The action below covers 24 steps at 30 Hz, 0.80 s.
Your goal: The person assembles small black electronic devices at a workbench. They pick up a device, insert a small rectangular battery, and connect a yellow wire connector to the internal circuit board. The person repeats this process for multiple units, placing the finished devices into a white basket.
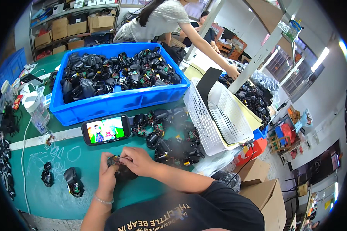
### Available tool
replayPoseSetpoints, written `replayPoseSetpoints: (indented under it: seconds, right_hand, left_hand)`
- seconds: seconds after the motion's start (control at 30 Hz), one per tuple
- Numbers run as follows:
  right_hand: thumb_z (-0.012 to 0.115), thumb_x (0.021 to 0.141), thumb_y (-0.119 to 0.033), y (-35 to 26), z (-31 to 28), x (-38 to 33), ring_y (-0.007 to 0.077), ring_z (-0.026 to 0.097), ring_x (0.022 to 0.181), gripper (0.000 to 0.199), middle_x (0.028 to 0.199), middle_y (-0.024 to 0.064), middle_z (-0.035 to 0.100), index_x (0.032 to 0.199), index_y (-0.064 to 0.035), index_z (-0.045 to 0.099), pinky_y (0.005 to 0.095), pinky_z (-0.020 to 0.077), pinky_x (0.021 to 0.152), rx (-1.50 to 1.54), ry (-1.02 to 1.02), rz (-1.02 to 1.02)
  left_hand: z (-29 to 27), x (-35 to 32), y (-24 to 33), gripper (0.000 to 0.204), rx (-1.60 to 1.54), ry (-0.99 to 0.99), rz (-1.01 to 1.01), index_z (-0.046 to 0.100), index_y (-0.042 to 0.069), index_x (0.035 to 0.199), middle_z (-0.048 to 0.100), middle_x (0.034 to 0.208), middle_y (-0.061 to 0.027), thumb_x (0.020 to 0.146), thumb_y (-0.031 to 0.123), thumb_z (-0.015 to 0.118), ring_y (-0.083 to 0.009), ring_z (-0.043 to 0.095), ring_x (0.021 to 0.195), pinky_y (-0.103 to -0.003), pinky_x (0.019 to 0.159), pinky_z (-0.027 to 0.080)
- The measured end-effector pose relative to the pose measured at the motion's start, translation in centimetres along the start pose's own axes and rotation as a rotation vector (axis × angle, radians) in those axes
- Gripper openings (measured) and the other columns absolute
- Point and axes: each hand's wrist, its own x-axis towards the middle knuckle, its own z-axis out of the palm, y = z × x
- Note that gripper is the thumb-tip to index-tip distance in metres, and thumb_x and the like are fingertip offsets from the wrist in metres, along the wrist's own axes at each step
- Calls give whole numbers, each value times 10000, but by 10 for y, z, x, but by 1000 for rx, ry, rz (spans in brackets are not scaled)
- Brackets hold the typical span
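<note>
Just in front of my body, a small black plastic electronic housing [124, 173] is held between my hands above the green table. My left hand [108, 175] grips its left side, the thumb and forefinger closed around the upper end. The thumb and fingertips of my right hand [138, 161] are pressed together at its top; any small part pinched there is too small to make out. To the left, a similar housing [73, 181] with a green circuit board showing and a smaller black piece [47, 175] lie on the table.
A phone [106, 130] playing a video leans beyond my hands. More housings [164, 144] are piled at its right. Behind stand a blue crate [119, 96] full of them and a white perforated basket [206, 127]. A water bottle [38, 115] is at left. A co-worker's arm [208, 44] reaches into another pile.
</note>
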Motion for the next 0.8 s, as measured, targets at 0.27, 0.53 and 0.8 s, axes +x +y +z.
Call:
replayPoseSetpoints:
  seconds: [0.27,0.53,0.8]
  right_hand:
    - [597,839,-119,0,-5,-3,312,528,616,119,690,127,540,806,-39,515,393,382,548,-16,-58,25]
    - [600,818,-136,-10,-10,-1,322,575,737,100,791,116,572,852,-52,557,407,442,623,-334,-47,-156]
    - [603,785,-49,-23,-11,-4,319,574,819,143,906,105,566,927,-42,590,412,457,705,-139,74,-231]
  left_hand:
    - [4,-3,2,356,95,-28,33,395,60,1071,524,910,-77,734,-34,465,-130,496,814,-244,695,421]
    - [0,1,-2,332,174,-63,108,398,57,1062,531,889,-74,748,-14,479,-132,508,783,-250,670,432]
    - [14,-8,15,340,-10,-26,-18,460,80,1061,544,905,-57,732,-8,458,-139,528,844,-232,724,429]
